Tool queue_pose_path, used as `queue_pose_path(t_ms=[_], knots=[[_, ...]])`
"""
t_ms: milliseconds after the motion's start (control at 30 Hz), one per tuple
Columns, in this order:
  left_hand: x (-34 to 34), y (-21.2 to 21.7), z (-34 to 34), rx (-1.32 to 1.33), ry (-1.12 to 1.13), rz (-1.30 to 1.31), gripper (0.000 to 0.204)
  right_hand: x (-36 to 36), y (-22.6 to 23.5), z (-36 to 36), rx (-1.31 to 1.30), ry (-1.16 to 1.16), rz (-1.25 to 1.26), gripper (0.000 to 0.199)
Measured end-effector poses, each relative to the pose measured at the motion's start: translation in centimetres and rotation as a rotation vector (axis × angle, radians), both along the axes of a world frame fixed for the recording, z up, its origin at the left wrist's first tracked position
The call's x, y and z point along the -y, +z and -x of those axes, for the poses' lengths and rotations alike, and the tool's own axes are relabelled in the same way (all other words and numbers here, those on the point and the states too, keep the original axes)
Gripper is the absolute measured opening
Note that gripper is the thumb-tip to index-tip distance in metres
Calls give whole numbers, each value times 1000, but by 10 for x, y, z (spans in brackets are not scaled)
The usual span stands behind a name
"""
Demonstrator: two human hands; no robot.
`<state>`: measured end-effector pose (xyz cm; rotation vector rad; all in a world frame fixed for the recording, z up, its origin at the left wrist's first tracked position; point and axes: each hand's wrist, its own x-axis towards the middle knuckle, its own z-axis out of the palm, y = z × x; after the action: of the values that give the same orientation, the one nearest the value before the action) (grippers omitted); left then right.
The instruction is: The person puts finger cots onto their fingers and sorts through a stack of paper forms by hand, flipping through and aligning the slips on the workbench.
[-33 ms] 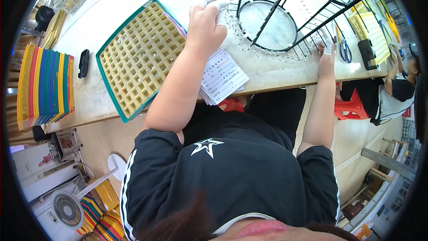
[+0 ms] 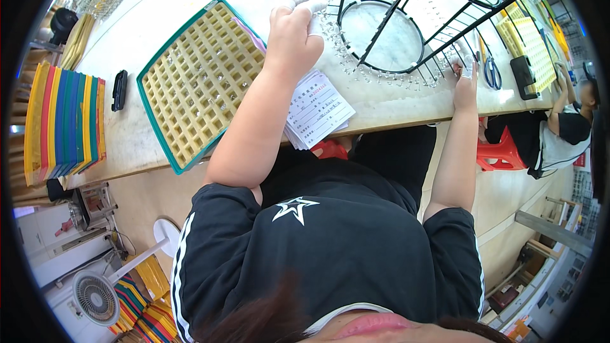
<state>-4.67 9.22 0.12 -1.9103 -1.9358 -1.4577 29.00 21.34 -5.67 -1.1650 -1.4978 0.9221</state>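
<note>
A black wire rack (image 2: pixel 344 37) with a round base ring and many thin prongs stands on the white table. Small glittering pieces (image 2: pixel 381 78) surround its base on the prongs; their exact kind is too small to tell. At the rack's left side is my left hand (image 2: pixel 296 37), fingers bent and closed, white coverings on the fingertips. My right hand (image 2: pixel 466 77) is at the rack's lower right, its white-covered fingers pressed together by the prong ends. Whatever either hand may be pinching is too small to make out.
Left of my forearm lies a yellow gridded foam tray (image 2: pixel 190 82) with a green rim and small shiny pieces. Printed slips (image 2: pixel 321 111) are at the table edge. Scissors (image 2: pixel 492 73) and a black object (image 2: pixel 523 77) lie right. Colourful trays (image 2: pixel 67 124) stand far left; another person (image 2: pixel 567 127) sits right.
</note>
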Motion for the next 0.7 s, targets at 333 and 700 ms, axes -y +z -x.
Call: queue_pose_path(t_ms=[333,700], knots=[[1,0,0,4,8,39,30,-1,-2,-2,7,-16,15,40],[2,1,-1,16,7,45,27,2,3,1,27,-19,15,40]])
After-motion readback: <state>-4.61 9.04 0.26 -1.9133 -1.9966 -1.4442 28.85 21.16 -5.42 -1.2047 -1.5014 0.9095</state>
